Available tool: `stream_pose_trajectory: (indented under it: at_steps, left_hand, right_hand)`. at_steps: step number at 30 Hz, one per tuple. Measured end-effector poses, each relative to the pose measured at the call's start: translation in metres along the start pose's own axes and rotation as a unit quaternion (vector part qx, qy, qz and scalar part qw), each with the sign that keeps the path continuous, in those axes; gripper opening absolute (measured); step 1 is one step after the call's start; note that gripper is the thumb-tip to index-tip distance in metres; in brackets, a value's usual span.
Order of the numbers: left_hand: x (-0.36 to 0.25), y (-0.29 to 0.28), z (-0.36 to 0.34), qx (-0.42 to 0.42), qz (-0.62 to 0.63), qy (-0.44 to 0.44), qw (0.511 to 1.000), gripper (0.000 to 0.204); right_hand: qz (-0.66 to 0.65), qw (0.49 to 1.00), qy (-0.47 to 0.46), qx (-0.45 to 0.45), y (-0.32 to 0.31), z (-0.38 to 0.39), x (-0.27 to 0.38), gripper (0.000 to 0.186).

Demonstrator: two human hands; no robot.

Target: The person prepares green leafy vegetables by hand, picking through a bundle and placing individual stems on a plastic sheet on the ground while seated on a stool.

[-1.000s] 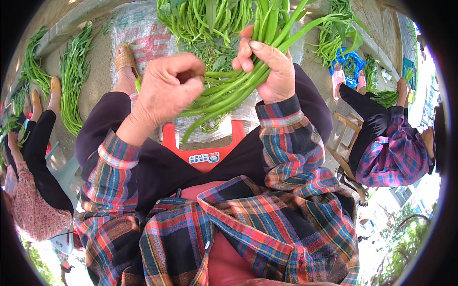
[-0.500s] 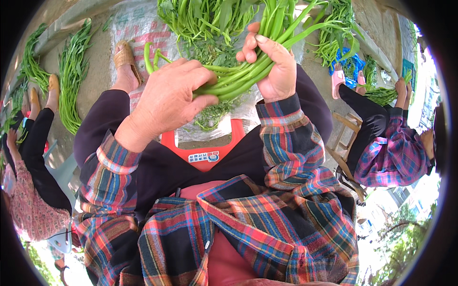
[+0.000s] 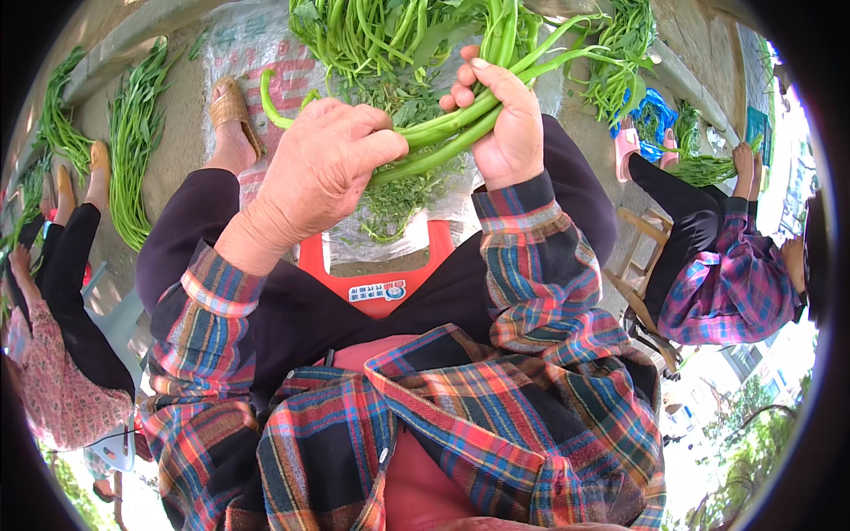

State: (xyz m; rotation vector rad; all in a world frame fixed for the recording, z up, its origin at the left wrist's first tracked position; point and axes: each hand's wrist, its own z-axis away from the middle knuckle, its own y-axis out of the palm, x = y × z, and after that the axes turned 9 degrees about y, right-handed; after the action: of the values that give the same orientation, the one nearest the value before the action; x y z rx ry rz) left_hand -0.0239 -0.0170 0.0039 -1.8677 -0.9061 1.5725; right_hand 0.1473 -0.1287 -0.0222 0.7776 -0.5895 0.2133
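A bunch of long green vegetable stems (image 3: 443, 146) runs between my hands over my lap. My left hand (image 3: 323, 168) is closed around its lower end, where a couple of curved stem ends poke out beyond the knuckles. Farther right, my right hand (image 3: 505, 115) grips the same bunch, thumb on top and fingers curled behind it. The stems split into two strands between the hands, and their upper parts fan out past my right hand. Just beyond lies a large heap of green stems and leaves (image 3: 381, 35), with loose leafy trimmings (image 3: 394, 199) nearer to me.
A pale plastic sheet (image 3: 257, 62) is spread on the ground under the heap. Long greens (image 3: 137, 142) lie at the left, with more greens (image 3: 620, 62) at the right. One person (image 3: 726, 283) sits right near a blue bag (image 3: 655, 119); another (image 3: 71, 363) sits left.
My left hand has shifted slightly left and up, its fingers more closed. The stems between my hands have parted into two strands, and a stem end sticks out farther left.
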Motion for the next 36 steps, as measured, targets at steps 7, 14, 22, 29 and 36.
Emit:
stream_pose_trajectory:
  at_steps: [7, 14, 22, 29, 36]
  left_hand:
    - [-0.017, 0.005, -0.008, -0.074, -0.127, 0.026, 0.989, 0.025]
    - [-0.003, 0.002, -0.002, -0.094, -0.032, 0.007, 0.995, 0.028]
    - [0.004, -0.001, -0.003, -0.105, 0.064, 0.011, 0.992, 0.024]
    - [0.005, 0.002, -0.004, -0.096, 0.052, 0.045, 0.993, 0.027]
    - [0.004, 0.011, -0.013, -0.153, 0.032, 0.077, 0.985, 0.034]
  right_hand:
    - [-0.017, 0.999, 0.021, -0.045, -0.008, -0.002, -0.001, 0.021]
    - [-0.03, 0.998, 0.03, -0.048, -0.008, -0.002, -0.003, 0.022]
    - [-0.008, 0.997, 0.046, -0.055, -0.007, -0.002, -0.007, 0.024]
    - [-0.035, 0.997, 0.059, -0.047, -0.007, -0.001, -0.007, 0.023]
    - [-0.035, 0.997, 0.055, -0.045, -0.009, -0.001, -0.006, 0.024]
